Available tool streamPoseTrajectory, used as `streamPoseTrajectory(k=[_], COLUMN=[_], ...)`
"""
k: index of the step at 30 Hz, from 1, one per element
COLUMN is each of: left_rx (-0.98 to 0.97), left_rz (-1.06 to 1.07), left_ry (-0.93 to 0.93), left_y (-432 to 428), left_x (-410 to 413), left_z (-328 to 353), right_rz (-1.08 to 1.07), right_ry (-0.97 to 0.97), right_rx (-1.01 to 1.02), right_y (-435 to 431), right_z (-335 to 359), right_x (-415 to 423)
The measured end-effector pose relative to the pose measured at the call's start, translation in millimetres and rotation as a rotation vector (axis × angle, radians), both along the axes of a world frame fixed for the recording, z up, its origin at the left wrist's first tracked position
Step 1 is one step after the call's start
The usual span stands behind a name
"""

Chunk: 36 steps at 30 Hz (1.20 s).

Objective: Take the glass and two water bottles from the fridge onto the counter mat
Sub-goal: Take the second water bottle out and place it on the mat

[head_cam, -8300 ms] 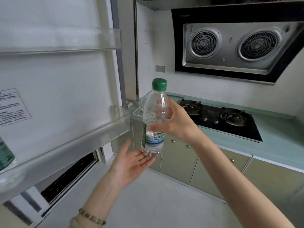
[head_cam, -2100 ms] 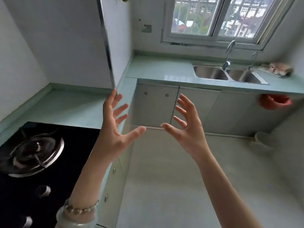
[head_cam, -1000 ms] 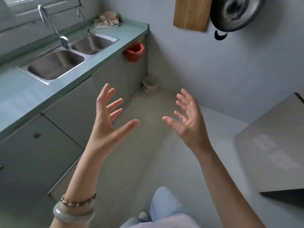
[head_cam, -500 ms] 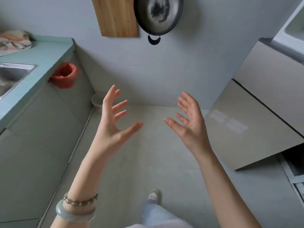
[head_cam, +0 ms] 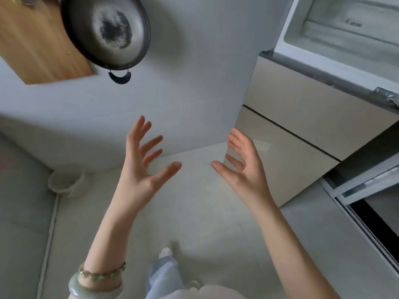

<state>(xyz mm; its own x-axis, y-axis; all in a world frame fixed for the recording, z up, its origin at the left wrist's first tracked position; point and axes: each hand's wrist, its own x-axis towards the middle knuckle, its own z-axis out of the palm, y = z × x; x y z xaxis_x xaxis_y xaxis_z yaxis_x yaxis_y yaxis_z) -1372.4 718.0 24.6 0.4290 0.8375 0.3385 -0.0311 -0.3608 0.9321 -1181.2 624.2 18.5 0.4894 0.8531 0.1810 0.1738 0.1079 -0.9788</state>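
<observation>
My left hand (head_cam: pixel 142 167) and my right hand (head_cam: pixel 244 167) are raised in front of me over the floor, palms facing each other, fingers spread, nothing in either. The fridge (head_cam: pixel 302 117) stands at the right, with beige lower drawer fronts. Its upper compartment (head_cam: pixel 345 29) is open and shows a white interior. No glass, water bottle or counter mat is in view.
A dark wok (head_cam: pixel 105 31) and a wooden board (head_cam: pixel 36 44) hang on the grey wall at top left. A small pale bin (head_cam: pixel 64 180) sits in the floor corner. The open fridge door's lower edge (head_cam: pixel 371 190) juts in at the right. My shoe (head_cam: pixel 166 251) is below.
The view has swung right from the sink counter to the wall and the fridge. Both hands have stayed raised, spread and empty.
</observation>
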Motion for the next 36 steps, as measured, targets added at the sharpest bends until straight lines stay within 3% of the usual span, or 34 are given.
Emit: streamPoseTrajectory(k=[18, 36], left_rx=[0.048, 0.098], left_rz=[-0.662, -1.076], left_ry=[-0.028, 0.042], left_y=[202.5, 184.8], left_x=[210.3, 368.9], left_z=[22.3, 18.7], right_rz=[-0.624, -1.053], right_ry=[-0.080, -0.098], right_rx=[0.000, -0.131], right_y=[110.9, 63.0], right_z=[14.6, 26.0], right_x=[119.6, 186.1])
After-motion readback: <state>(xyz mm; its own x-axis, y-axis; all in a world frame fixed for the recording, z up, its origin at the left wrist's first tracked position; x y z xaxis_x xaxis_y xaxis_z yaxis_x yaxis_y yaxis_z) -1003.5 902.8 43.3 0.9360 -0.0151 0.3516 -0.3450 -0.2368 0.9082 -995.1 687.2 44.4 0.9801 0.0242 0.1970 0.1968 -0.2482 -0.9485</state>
